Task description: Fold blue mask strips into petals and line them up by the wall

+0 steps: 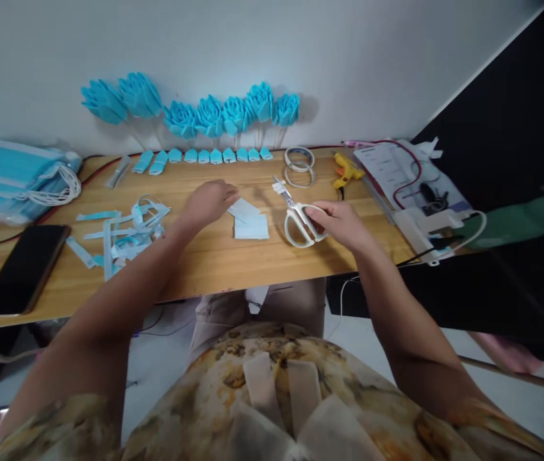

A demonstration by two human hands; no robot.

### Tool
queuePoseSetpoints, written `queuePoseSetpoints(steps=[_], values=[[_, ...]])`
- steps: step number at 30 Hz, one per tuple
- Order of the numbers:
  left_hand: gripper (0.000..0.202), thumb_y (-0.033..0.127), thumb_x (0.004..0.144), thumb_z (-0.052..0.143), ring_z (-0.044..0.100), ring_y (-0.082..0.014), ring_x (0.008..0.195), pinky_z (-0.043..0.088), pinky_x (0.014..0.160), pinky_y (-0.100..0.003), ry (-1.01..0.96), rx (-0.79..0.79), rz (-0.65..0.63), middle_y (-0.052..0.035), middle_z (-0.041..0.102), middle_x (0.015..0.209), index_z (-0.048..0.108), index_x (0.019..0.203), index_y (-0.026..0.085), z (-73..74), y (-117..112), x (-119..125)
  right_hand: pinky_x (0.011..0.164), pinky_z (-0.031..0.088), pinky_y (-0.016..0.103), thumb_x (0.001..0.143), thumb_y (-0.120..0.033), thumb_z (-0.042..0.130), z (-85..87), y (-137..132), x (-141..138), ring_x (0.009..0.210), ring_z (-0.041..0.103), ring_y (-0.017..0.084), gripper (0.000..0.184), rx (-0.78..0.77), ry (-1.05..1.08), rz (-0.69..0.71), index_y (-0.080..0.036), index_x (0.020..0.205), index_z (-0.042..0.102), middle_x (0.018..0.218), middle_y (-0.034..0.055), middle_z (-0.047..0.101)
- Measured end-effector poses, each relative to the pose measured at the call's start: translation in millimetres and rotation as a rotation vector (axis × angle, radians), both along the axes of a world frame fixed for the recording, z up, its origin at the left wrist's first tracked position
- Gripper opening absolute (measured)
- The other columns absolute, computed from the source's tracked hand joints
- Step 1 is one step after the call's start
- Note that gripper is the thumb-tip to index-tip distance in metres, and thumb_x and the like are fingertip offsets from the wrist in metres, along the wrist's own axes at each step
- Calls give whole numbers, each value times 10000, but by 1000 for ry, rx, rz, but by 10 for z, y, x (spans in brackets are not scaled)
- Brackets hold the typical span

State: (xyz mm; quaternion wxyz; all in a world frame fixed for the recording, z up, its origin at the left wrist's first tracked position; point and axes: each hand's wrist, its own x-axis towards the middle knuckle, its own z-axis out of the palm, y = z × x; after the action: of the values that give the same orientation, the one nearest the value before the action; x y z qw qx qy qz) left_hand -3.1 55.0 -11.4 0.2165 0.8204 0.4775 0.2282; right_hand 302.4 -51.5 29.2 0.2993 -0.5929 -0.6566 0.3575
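Observation:
My right hand (339, 223) grips a pair of scissors (299, 225) by the white handles, its blades pointing away from me. A small pale scrap (279, 187) shows against the blades near their tips. My left hand (211, 202) has its fingers pressed together at the corner of a slanted pale blue fabric piece (245, 209). Below that piece lies another flat rectangle of pale fabric (252, 228), which it partly overlaps. Left of my forearm is a heap of cut blue and white strips (130, 230).
Blue fabric flowers (210, 116) on sticks stand along the wall, behind a row of small folded blue pieces (216, 156). Tape rolls (299, 168), a yellow glue gun (347, 171) and a power strip (418, 234) are on the right. Face masks (9, 169) and a phone (24, 269) lie left.

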Motion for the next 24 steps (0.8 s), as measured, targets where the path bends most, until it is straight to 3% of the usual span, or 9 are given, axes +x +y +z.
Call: queuePoseSetpoints(steps=[3,7,10,13,16,21,24], values=[[143,297,889,614,601,-269,867,401,791,-343,196,88,-38,-117,689,927,707,905,189,-83,57,95,553,356,251,891,-548,571,31,80,-16,541,468,102,442,-33,-13,23,-183,642,577,559,-30,519],[79,240,853,640,587,-251,830,368,737,-336,182,54,-55,-98,676,862,644,785,199,-99,89,116,562,333,248,883,-543,580,79,116,18,565,459,100,435,14,-101,22,-182,639,580,573,-27,523],[110,247,827,675,559,-214,727,348,677,-325,9,-122,-39,-69,661,787,631,740,198,35,78,73,557,327,241,884,-550,583,39,150,82,573,460,102,438,8,-153,12,-173,664,621,584,-22,546],[164,320,819,708,550,-176,672,381,638,-294,-363,-366,18,-44,645,747,628,762,189,247,8,41,555,361,238,882,-541,587,-38,192,144,570,486,104,418,-78,-120,18,-163,731,681,604,-14,586],[219,343,773,750,546,-145,639,420,607,-269,-687,-513,78,-22,619,719,594,776,190,375,-101,50,568,401,247,863,-517,621,-73,235,169,578,528,115,384,-123,-97,10,-155,854,748,634,-2,634],[269,289,634,813,533,-122,588,402,515,-226,-886,-666,109,3,605,686,614,795,207,238,-210,49,591,412,249,881,-492,642,38,287,155,659,591,135,359,23,-181,3,-161,884,779,755,33,722],[227,286,656,802,525,-122,564,366,479,-216,-866,-658,69,5,609,684,687,841,222,120,-232,-5,586,432,248,909,-475,615,93,312,157,621,610,128,348,-45,-174,89,-165,885,773,696,17,703]])
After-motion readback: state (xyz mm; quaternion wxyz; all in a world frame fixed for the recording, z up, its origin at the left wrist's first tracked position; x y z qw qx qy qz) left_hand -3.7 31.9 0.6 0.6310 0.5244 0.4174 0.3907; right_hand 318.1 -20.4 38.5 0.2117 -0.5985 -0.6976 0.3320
